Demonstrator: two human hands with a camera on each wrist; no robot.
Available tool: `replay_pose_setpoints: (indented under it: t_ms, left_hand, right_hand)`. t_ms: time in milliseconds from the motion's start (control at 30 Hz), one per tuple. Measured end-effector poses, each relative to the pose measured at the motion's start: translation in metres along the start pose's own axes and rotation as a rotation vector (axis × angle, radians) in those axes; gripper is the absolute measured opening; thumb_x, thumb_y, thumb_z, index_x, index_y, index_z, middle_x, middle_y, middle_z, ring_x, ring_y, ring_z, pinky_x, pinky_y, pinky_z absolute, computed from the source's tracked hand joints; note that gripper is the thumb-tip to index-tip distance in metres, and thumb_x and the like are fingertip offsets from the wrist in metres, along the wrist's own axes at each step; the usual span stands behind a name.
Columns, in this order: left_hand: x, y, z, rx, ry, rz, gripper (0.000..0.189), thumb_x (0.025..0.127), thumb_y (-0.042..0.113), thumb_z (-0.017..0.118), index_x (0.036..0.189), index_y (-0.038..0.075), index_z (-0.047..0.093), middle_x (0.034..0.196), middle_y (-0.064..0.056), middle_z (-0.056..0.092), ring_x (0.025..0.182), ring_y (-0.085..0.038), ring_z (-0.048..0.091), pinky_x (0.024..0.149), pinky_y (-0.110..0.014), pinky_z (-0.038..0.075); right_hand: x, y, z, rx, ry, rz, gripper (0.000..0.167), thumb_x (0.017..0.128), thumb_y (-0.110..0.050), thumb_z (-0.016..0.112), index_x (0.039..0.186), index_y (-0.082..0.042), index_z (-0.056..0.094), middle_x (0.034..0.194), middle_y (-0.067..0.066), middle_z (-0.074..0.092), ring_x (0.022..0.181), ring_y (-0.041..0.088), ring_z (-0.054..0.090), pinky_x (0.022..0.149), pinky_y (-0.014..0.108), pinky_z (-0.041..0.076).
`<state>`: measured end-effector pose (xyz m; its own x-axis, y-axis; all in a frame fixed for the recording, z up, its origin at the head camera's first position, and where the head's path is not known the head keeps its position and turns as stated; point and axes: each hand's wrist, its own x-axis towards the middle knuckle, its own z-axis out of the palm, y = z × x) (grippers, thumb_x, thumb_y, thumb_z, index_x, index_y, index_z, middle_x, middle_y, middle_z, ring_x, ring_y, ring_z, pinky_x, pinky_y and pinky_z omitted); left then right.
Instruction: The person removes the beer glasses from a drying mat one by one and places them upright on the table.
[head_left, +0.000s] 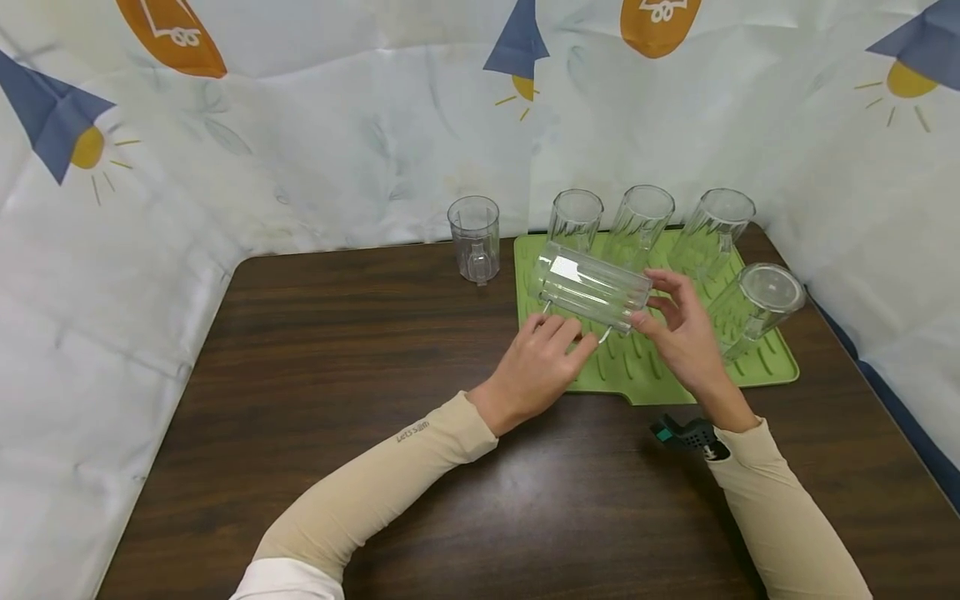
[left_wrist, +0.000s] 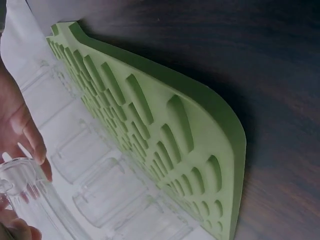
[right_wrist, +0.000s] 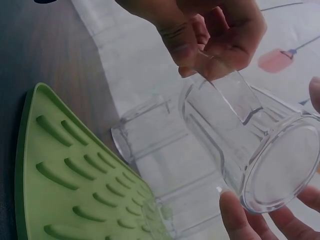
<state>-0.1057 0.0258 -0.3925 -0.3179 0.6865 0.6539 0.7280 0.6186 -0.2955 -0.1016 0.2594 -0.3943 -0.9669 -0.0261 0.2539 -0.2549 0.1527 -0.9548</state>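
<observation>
A clear mug (head_left: pixel 588 287) is held tilted on its side above the green draining mat (head_left: pixel 637 396). My left hand (head_left: pixel 542 362) grips its handle, fingers curled round it. In the right wrist view that handle (right_wrist: pixel 232 97) runs up into the left hand (right_wrist: pixel 210 35). My right hand (head_left: pixel 681 333) holds the mug's right end between thumb and fingers. The right wrist view shows fingertips (right_wrist: pixel 235 212) against the mug's round end (right_wrist: pixel 285 165).
More clear mugs stand on the mat: a back row with a left mug (head_left: pixel 576 212), a middle mug (head_left: pixel 641 221) and a right mug (head_left: pixel 716 225), plus a front-right mug (head_left: pixel 757 304). Another mug (head_left: pixel 475 237) stands on the dark wooden table (head_left: pixel 360 333), left of the mat. A patterned curtain (head_left: pixel 375 142) hangs behind.
</observation>
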Motion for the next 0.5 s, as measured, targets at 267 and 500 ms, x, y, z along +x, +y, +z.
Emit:
replay_pose_setpoints:
  t_ms: [267, 500]
  left_hand:
    - [-0.0009, 0.0018, -0.0025, 0.038, -0.010, 0.005, 0.018, 0.104, 0.010, 0.057, 0.105, 0.019, 0.072, 0.096, 0.002, 0.067, 0.085, -0.016, 0.065, 0.076, -0.030, 0.051]
    - [-0.0043, -0.0003, -0.0061, 0.044, -0.011, 0.011, 0.016, 0.104, 0.014, 0.057, 0.106, 0.019, 0.072, 0.098, 0.003, 0.068, 0.087, -0.016, 0.064, 0.076, -0.028, 0.050]
  right_hand:
    - [0.0000, -0.0021, 0.0033, -0.021, -0.011, -0.002, 0.049, 0.099, -0.004, 0.065, 0.144, -0.014, 0.047, 0.129, -0.005, 0.050, 0.119, 0.008, 0.058, 0.082, 0.013, 0.056]
    - [0.0022, -0.0053, 0.0077, -0.045, 0.011, -0.001, 0.048, 0.099, -0.008, 0.066, 0.143, -0.015, 0.048, 0.130, -0.007, 0.051, 0.118, 0.007, 0.058, 0.079, 0.013, 0.058]
